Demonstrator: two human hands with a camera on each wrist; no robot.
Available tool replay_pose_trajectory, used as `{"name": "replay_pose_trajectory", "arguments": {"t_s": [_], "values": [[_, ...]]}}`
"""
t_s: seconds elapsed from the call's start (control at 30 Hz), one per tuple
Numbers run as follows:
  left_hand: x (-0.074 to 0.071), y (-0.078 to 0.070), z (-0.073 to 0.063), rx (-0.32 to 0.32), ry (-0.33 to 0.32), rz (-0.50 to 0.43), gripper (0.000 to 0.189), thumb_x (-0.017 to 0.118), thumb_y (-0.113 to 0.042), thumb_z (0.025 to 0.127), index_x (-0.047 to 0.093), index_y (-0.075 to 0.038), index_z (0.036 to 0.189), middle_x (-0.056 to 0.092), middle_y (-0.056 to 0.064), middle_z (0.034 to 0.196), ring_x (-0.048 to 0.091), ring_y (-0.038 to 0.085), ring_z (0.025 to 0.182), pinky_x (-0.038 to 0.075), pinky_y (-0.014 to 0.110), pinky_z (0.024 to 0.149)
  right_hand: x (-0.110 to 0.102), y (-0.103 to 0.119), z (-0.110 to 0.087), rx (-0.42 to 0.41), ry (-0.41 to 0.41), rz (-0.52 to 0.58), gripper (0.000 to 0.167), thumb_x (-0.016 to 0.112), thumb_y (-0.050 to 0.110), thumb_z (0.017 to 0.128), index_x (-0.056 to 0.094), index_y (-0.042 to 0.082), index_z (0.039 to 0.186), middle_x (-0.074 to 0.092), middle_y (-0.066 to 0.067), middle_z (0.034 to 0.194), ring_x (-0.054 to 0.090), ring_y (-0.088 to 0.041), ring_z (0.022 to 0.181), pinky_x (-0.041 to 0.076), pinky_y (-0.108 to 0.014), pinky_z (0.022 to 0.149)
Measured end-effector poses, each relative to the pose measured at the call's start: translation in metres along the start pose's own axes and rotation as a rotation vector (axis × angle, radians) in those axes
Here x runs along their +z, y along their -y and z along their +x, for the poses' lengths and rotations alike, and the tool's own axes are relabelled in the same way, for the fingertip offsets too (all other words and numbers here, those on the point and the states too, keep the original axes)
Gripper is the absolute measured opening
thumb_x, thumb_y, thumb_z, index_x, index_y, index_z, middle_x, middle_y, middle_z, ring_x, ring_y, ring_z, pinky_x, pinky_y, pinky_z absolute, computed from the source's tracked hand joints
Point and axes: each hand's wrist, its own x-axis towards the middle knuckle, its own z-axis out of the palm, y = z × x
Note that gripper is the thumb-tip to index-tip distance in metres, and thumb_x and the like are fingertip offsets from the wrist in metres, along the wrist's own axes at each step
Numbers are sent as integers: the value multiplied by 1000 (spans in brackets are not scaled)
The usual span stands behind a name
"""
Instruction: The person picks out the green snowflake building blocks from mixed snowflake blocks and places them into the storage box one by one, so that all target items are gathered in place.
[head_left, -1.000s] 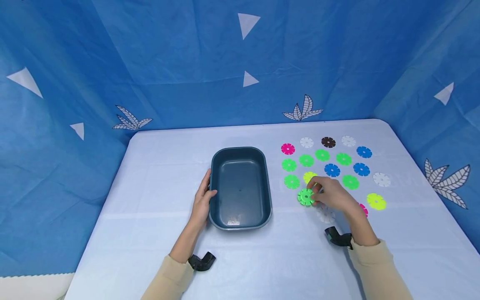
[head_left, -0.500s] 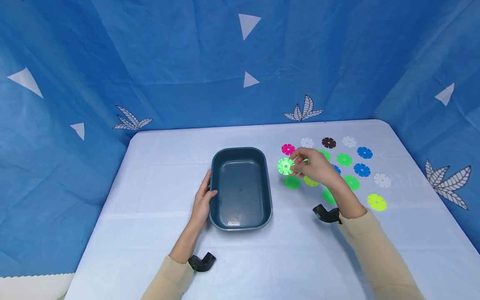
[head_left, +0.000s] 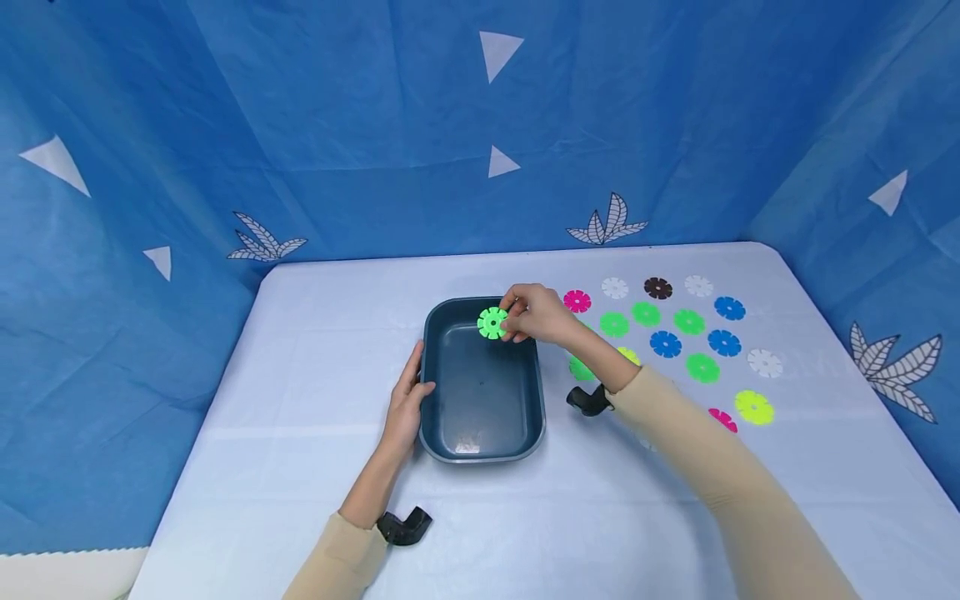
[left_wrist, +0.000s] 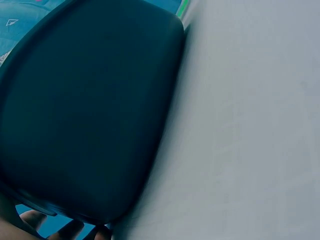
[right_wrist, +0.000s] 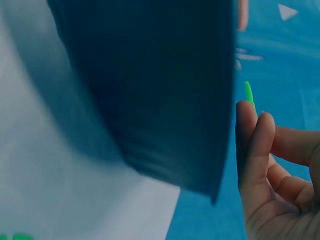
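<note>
My right hand [head_left: 538, 315] pinches a green notched plastic disc [head_left: 491, 323] at its right side, over the far right part of a dark blue-grey plastic tub [head_left: 480, 400]. In the right wrist view the same green disc [right_wrist: 249, 92] shows edge-on above the fingertips, beside the tub [right_wrist: 165, 90]. My left hand [head_left: 405, 408] grips the tub's left wall, thumb over the rim and fingers along the outside. Those fingers [left_wrist: 67, 230] appear dark at the bottom of the left wrist view, against the tub [left_wrist: 95, 115].
Several notched discs lie flat on the white-covered table right of the tub: green [head_left: 702, 367], blue [head_left: 723, 342], yellow [head_left: 753, 407], pink [head_left: 577, 301], white [head_left: 765, 362] and brown [head_left: 657, 288]. My right forearm covers some. Blue cloth [head_left: 375, 125] hangs behind the table.
My right hand has carried the green disc leftward and away from me, from among the other discs to over the tub. My left hand and the tub have stayed in place.
</note>
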Motion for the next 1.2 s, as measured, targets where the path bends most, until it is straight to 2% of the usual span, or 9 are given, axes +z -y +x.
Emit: {"name": "replay_pose_trajectory", "arguments": {"t_s": [0.2, 0.4, 0.57, 0.83, 1.2], "values": [[-1, 1, -1, 4, 13, -5, 63, 37, -3, 99, 18, -18, 158, 12, -1, 165, 6, 22, 153, 9, 48, 124, 21, 0, 16, 39, 76, 30, 22, 65, -2, 89, 59, -6, 110, 61, -16, 86, 74, -32, 83, 60, -43, 75], [-1, 1, -1, 5, 18, -10, 63, 37, -5, 100, 17, -17, 158, 11, -2, 166, 7, 22, 153, 10, 48, 124, 35, -4, 27, 59, 107, 61, 25, 63, -4, 89, 58, -7, 113, 60, -16, 88, 74, -23, 77, 61, -38, 74], [-1, 2, -1, 14, 25, -12, 63, 37, -5, 100, 16, -17, 158, 10, -1, 166, 7, 23, 153, 10, 49, 123, 43, -7, 34, 78, 107, 93, 25, 61, -4, 90, 57, -7, 115, 60, -17, 91, 74, -23, 77, 61, -37, 74], [-1, 2, -2, 23, 26, -10, 63, 37, -6, 100, 16, -17, 158, 9, -1, 166, 6, 23, 153, 10, 49, 123, 55, -16, 38, 117, 88, 115, 25, 61, -5, 91, 58, -7, 116, 61, -17, 91, 74, -24, 77, 61, -31, 68], [-1, 1, 0, 16, 23, 0, 62, 37, -7, 100, 17, -19, 158, 9, -1, 166, 4, 23, 153, 8, 50, 123, 60, -16, 41, 118, 77, 100, 26, 61, -4, 91, 59, -7, 116, 65, -18, 90, 74, -22, 73, 60, -30, 65]]}}
